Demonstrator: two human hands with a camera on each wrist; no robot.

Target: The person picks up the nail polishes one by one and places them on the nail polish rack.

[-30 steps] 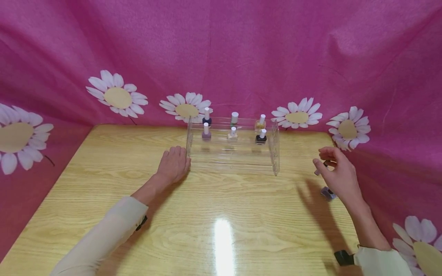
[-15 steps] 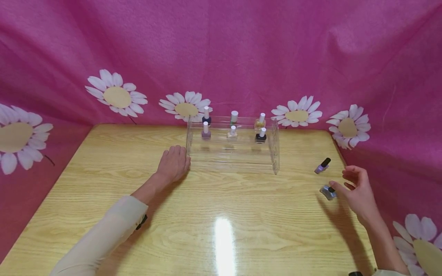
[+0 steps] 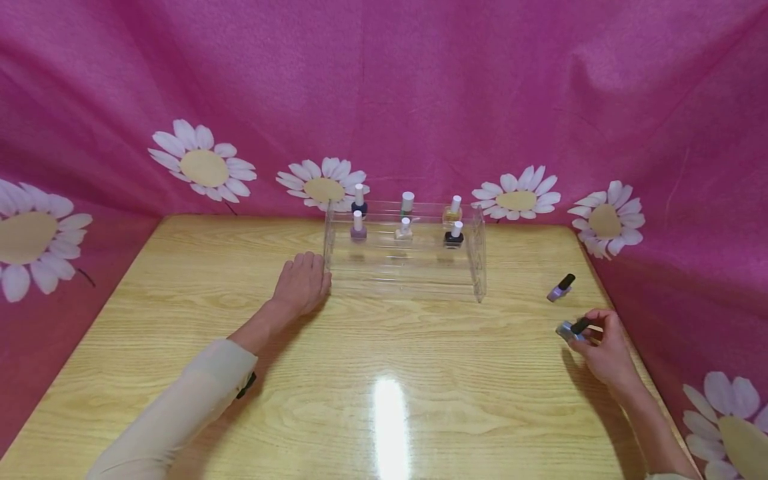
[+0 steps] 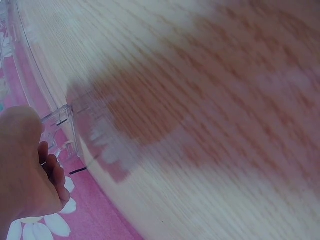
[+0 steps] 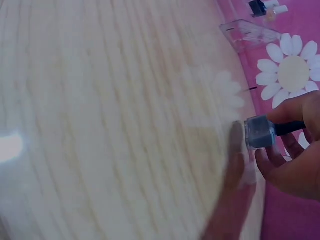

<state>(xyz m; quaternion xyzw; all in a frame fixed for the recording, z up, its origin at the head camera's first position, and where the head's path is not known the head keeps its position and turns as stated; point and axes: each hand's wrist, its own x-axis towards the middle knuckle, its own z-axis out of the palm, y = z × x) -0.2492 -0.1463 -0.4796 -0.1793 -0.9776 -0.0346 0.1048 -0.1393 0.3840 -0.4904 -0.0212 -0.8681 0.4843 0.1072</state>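
Observation:
A clear stepped display rack (image 3: 402, 290) stands on the table, holding several nail polish bottles with white caps. My left hand (image 3: 302, 285) rests beside its left side panel. The fingers (image 4: 56, 177) are curled in, and in the left wrist view nothing shows between them; whether they touch the panel is hard to tell. Over at the right, my right hand (image 3: 609, 353) pinches a grey-blue nail polish bottle (image 5: 260, 132) with a black cap, thumb and fingers around it. Just beyond lies a lilac nail polish bottle (image 3: 559, 289), also black-capped, on its side.
The wooden table (image 3: 270, 413) carries a bright light reflection near its front. Pink cloth (image 3: 420, 100) printed with daisies hangs behind and along both sides, close to my right hand. On the rack, the polish bottles stand on the two upper steps.
My right hand has left the lilac bottle, which now lies on the table, and moved back to pinch the grey-blue one. The left hand has stayed in place.

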